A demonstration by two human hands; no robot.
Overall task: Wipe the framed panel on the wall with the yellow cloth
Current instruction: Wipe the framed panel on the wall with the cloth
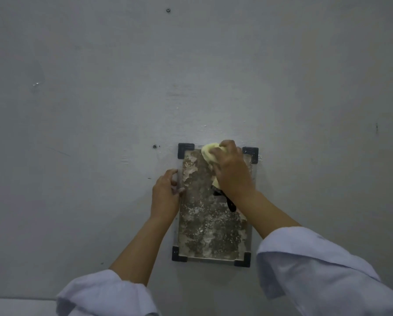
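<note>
A framed panel (211, 226) with dark corner brackets hangs on the grey wall; its face is mottled brown and white with grime. My right hand (232, 169) holds a bunched yellow cloth (210, 153) and presses it against the panel's upper part, near the top edge. My left hand (167, 195) grips the panel's left edge about a third of the way down, thumb on the face and fingers curled round the side. A dark strap hangs below my right palm.
The grey wall (191, 76) fills the view, with a small screw (154, 146) left of the panel and another screw (168, 10) high up. A pale ledge (20, 306) shows at the bottom left. Both forearms wear rolled light sleeves.
</note>
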